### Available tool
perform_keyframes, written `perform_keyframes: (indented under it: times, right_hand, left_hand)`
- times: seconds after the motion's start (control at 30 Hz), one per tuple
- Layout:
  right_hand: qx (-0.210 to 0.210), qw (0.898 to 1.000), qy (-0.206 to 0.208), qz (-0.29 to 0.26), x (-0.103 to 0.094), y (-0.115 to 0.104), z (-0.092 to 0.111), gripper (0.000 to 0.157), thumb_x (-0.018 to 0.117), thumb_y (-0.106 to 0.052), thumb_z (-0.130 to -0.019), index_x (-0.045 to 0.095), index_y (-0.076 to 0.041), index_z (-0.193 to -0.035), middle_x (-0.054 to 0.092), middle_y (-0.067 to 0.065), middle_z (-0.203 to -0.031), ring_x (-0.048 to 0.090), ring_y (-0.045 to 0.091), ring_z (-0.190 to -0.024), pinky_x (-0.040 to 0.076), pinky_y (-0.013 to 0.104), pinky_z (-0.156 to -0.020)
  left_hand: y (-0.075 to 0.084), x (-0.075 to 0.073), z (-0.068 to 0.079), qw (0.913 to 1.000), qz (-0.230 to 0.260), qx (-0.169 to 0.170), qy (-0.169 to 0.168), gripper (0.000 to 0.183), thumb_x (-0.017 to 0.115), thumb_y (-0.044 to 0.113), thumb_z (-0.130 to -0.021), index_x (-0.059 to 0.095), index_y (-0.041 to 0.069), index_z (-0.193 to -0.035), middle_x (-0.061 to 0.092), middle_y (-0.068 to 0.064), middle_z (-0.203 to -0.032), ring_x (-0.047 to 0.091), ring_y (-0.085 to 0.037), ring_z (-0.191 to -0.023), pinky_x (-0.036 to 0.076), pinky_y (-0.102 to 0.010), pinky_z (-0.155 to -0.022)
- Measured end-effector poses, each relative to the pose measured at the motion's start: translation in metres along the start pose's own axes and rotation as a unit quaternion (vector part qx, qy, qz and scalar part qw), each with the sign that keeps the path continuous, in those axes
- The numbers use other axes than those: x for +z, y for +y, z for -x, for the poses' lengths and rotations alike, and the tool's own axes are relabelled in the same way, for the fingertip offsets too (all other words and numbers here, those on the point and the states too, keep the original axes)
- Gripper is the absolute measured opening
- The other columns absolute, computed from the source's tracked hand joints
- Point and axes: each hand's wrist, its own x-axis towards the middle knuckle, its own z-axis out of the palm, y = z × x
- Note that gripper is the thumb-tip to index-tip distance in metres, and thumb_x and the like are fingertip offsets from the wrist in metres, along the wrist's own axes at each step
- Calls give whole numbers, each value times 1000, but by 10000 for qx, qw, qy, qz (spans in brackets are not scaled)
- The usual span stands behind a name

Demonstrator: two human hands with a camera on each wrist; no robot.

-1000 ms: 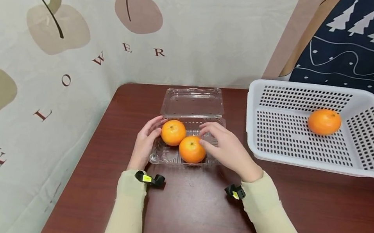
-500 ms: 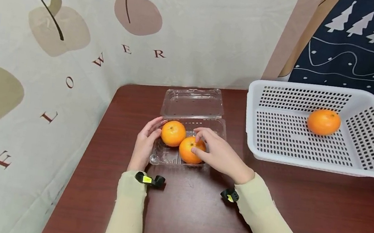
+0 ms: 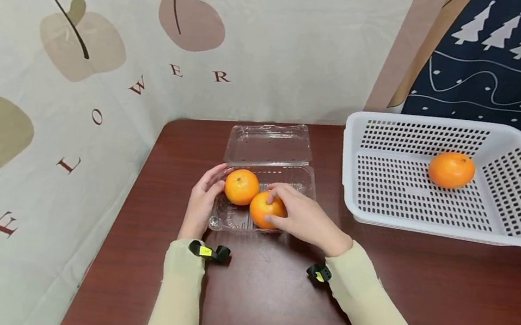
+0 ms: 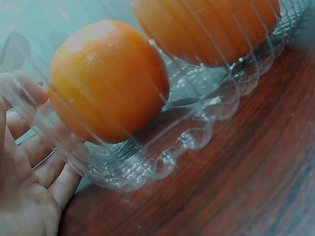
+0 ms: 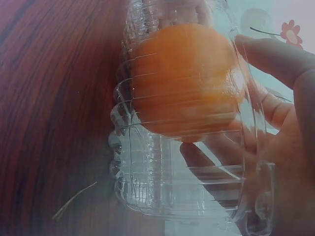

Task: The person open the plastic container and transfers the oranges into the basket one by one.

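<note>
In the head view a clear plastic clamshell container [image 3: 233, 218] lies with its lid [image 3: 270, 144] folded back. Two oranges sit inside. My right hand [image 3: 307, 218] reaches over the container's right side and grips the right orange [image 3: 261, 213], thumb in front and fingers over its top and far side. In the right wrist view this orange [image 5: 189, 83] shows through the clear wall, fingers around it. My left hand [image 3: 201, 198] rests against the container's left end, beside the left orange [image 3: 241, 186]. The left wrist view shows its fairly straight fingers [image 4: 42, 147] touching the wall.
A white perforated basket [image 3: 410, 226] stands on the right, with one orange [image 3: 451, 170] in it. The dark red-brown wooden table [image 3: 261, 305] meets a printed cloth [image 3: 304, 53] at its back and left. A thin strand [image 5: 74, 200] lies near the container.
My right hand has come left and down onto the right orange, its thumb and fingers closing around it. My left hand stays at the container's left end.
</note>
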Motion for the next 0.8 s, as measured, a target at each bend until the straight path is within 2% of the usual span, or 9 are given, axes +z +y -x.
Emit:
perform_keyframes:
  times: [0.37, 0.8]
  right_hand:
    - [-19, 9998, -9, 179, 3, 1, 0, 32, 69, -35, -74, 45, -26, -93, 47, -6, -125, 48, 9, -106, 43, 30, -79]
    - [74, 9990, 73, 426, 5, -1, 1, 39, 70, -42, -71, 43, -28, -95, 48, -15, -104, 49, 5, -87, 42, 27, -67]
  left_hand:
    - [2, 1, 2, 10000, -13, -5, 13, 39, 43, 8, -93, 41, 6, -132, 49, -10, -127, 44, -16, -118, 34, -31, -98]
    - [1, 1, 2, 9999, 109, 9, -7, 39, 42, 6, -93, 41, 5, -132, 48, -13, -129, 43, -16, -119, 34, -28, -97]
